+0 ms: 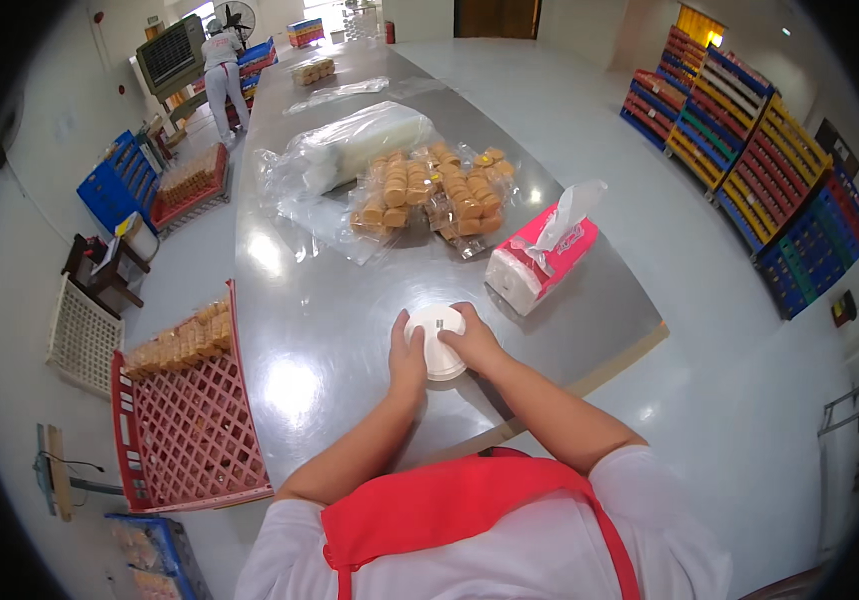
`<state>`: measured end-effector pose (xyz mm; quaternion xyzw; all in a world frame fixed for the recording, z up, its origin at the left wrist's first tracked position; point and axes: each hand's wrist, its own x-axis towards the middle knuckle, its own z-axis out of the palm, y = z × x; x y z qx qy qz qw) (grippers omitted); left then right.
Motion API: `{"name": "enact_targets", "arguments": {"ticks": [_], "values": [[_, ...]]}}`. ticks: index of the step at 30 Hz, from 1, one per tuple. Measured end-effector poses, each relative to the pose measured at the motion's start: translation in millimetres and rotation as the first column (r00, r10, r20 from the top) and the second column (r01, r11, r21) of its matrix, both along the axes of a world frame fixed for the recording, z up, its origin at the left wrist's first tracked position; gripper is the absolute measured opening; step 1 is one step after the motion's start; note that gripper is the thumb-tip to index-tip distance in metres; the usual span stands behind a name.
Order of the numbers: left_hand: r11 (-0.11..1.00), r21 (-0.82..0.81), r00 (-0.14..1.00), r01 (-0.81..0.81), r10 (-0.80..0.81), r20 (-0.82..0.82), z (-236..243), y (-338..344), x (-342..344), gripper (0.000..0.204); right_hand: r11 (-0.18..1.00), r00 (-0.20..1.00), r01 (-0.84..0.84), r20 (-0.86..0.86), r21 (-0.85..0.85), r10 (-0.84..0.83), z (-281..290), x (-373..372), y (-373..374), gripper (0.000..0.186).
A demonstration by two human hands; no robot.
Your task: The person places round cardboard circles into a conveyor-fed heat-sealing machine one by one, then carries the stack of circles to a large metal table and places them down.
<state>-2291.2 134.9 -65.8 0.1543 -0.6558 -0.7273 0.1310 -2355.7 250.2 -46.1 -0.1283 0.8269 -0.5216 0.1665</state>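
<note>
The left hand [409,358] and right hand [475,342] grip opposite sides of a white, round, plastic-looking object [443,358] over the shiny grey metal bench [345,290]; even, light pressure should keep it steady.

My left hand [409,360] and right hand [476,345] are flanking the round white object [440,352], and I am finding bare metal table [315,320] running open to their left. Ahead, past a bare strip, bagged baked goods [397,190] are barring the way; forward right, the red tissue pack [571,247] is obstructing, with open surface lying on its right.
</note>
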Motion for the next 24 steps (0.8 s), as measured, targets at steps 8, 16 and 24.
{"name": "enact_targets", "arguments": {"ticks": [8,16,24], "values": [[0.967,0.131,0.956,-0.218,0.238,-0.17,-7,10,6,0.065,0.94,0.989,-0.108,-0.134,-0.323,0.068,-2,-3,-5,0.047],[0.99,-0.134,0.879,0.047,-0.105,-0.464,2,-40,50,0.081,0.808,0.611,-0.547,-0.764,-0.218,0.208,23,25,-7,0.063],[0.707,-0.679,0.946,-0.199,-0.042,-0.321,-23,-30,93,0.073,0.816,0.649,-0.576,-0.628,-0.038,0.429,-11,40,7,0.076]]}}
